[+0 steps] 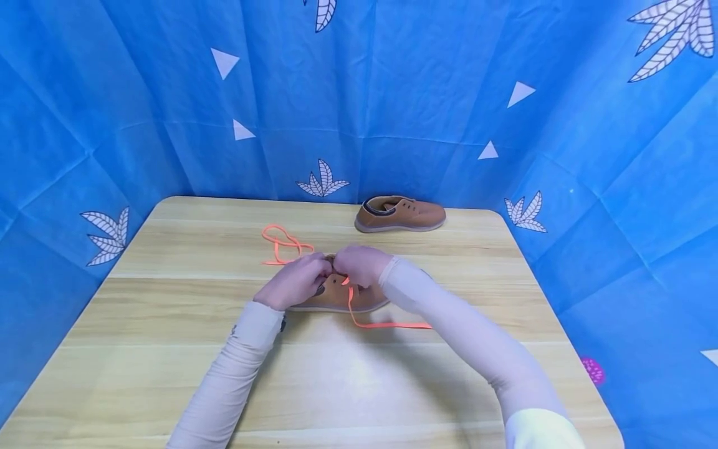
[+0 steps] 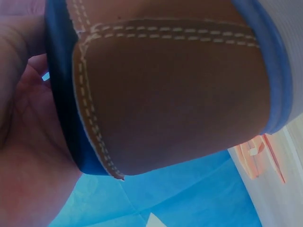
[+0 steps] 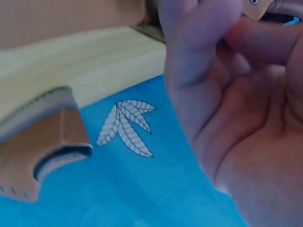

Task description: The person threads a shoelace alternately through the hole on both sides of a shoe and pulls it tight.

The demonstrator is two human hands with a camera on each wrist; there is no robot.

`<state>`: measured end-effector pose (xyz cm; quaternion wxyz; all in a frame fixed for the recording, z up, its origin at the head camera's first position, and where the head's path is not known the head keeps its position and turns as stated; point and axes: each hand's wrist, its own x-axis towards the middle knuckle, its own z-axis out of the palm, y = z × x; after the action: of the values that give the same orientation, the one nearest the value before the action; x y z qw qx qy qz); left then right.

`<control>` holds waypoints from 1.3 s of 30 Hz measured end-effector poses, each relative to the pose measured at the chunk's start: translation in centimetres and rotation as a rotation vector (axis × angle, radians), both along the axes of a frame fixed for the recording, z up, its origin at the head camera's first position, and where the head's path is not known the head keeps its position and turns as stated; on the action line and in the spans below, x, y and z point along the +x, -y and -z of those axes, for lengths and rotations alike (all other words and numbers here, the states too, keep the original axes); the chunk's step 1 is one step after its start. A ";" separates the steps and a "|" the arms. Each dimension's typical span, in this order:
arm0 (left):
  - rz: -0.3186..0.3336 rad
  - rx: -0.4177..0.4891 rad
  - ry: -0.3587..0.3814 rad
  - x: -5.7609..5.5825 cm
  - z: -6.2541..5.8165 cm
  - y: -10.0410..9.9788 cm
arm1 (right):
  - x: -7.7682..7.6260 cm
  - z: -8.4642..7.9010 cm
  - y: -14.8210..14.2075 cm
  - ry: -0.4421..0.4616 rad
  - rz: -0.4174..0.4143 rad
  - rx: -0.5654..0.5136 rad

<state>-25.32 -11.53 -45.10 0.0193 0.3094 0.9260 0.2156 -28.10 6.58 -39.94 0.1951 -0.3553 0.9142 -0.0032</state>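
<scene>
A brown shoe [image 1: 331, 297] lies on the table with its toe to the right. My left hand [image 1: 297, 280] grips it at the heel opening and tongue; in the left wrist view the fingers [image 2: 35, 38] pass behind the dark padded collar [image 2: 66, 113]. From the toe side, my right hand [image 1: 361, 265] reaches over the shoe, its fingers [image 3: 199, 52] curled and pinching at the eyelet flap [image 3: 255, 6]. Exact fingertip contact is hidden. An orange shoelace [image 1: 387, 325] emerges below the right hand and trails right. More orange lace [image 1: 280, 240] lies looped behind the left hand.
A second brown shoe [image 1: 401, 215], with no lace visible in it, stands at the table's back edge, toe right. The wooden table [image 1: 168, 374] is enclosed by a blue patterned curtain [image 1: 421, 75] at the back and sides.
</scene>
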 end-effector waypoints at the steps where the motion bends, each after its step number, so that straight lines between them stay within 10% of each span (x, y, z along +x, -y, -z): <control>1: 0.005 0.000 -0.007 0.0 0.0 0.0 | 0.1 -0.2 0.2 -0.008 -0.023 0.039; 6: 0.020 -0.010 -0.028 0.2 0.0 0.1 | 0.1 -0.9 0.6 0.017 -0.045 0.123; 15: 0.000 -0.025 -0.007 0.6 -0.3 0.4 | -0.1 -0.7 -0.7 0.338 0.150 -0.154; 39: -0.073 -0.097 0.088 1.2 -1.3 0.4 | 3.9 4.1 -3.6 -0.449 0.025 -0.400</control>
<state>-24.12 -11.93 -43.82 0.0671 0.2645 0.9442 0.1845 -24.21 10.20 -44.07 -0.0857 -0.3673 0.9200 -0.1070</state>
